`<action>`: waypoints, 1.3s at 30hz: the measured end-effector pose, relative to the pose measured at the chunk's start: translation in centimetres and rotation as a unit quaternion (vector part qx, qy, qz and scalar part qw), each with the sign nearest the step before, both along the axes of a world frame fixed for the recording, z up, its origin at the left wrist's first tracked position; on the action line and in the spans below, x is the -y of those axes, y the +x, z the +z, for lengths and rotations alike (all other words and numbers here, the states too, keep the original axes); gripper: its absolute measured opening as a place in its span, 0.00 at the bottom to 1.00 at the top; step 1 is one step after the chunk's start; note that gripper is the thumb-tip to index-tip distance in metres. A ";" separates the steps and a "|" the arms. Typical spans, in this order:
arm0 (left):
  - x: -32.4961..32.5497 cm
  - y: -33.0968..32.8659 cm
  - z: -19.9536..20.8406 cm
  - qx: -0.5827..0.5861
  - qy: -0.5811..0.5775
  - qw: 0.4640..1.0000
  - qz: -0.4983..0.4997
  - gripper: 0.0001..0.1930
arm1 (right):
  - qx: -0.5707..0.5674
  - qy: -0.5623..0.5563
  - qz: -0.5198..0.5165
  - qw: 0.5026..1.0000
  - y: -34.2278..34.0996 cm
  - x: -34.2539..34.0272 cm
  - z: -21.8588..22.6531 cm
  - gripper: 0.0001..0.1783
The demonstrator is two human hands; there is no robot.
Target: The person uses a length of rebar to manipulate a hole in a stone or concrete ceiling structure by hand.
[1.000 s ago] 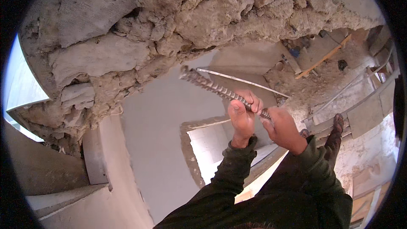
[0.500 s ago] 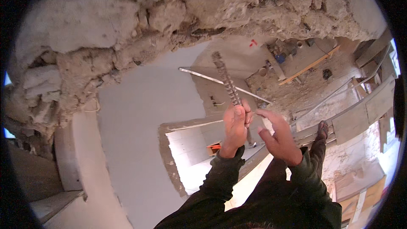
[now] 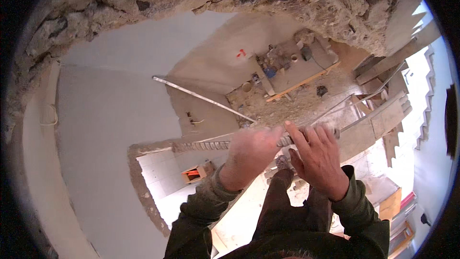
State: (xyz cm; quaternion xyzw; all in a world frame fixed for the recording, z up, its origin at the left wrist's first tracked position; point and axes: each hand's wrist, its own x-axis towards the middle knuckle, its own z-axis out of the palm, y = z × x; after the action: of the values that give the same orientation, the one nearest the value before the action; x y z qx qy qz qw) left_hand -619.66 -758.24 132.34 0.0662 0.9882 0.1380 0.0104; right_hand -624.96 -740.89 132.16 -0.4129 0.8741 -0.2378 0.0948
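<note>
A long ribbed metal rod [image 3: 205, 146], like a piece of rebar, lies nearly level across in front of me. My left hand [image 3: 251, 153], somewhat blurred, is closed around its middle. A short ribbed stretch shows between my hands. My right hand [image 3: 316, 156] is at the rod's right part, its fingers laid over it and its thumb below; the fingertips are smeared by motion. That end of the rod peeks out just past the fingers.
A rough stone edge [image 3: 230, 0] arches above. Far below, a pale straight bar [image 3: 203, 97] leans on the grey wall [image 3: 115, 110]. Rubble and an orange-edged board [image 3: 302, 82] lie on the lower floor. Planks [image 3: 369, 127] run at right; a framed opening shows a small box [image 3: 194, 174].
The rod has swung from upright to nearly level, pointing left. My right hand, apart from it before, is now on its right part. The view has shifted, too.
</note>
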 end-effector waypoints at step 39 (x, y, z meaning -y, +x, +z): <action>-1.3 4.1 -5.0 -0.166 0.441 0.854 0.220 0.24 | 0.388 -0.559 -0.239 0.693 3.9 8.4 -9.8 0.25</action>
State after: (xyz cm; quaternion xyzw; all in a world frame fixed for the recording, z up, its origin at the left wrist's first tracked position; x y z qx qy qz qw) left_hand -615.52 -756.98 127.39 -0.1334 0.7997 0.5447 -0.2144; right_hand -621.08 -749.29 122.36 -0.0379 0.5346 -0.8361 0.1172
